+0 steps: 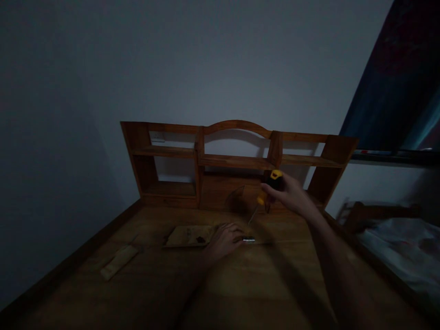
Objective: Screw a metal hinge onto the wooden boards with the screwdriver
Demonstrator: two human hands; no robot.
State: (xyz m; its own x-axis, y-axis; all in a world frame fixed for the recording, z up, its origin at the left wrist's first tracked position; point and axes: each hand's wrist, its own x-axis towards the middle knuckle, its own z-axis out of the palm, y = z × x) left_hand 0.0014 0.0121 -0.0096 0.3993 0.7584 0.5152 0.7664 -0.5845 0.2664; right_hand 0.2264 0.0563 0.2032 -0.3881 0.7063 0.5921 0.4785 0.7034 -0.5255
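Note:
My right hand [288, 192] is closed round the yellow and black handle of a screwdriver [261, 198], raised above the wooden desk. The thin shaft slants down and left, its tip a little above a small shiny metal piece [249, 239]. Low on the desktop, my left hand [226, 237] has its bent fingers at the left end of that metal piece, seemingly pinching it; dim light hides the exact grip. Just left of this hand lies a flat brownish packet [189, 235] with a dark mark.
A pale block-like object [120, 262] with a thin rod at its far end lies on the desk's left side. A wooden shelf unit [237, 161] stands along the back against the wall. White bedding [402, 252] and a dark curtain [392, 82] are at the right.

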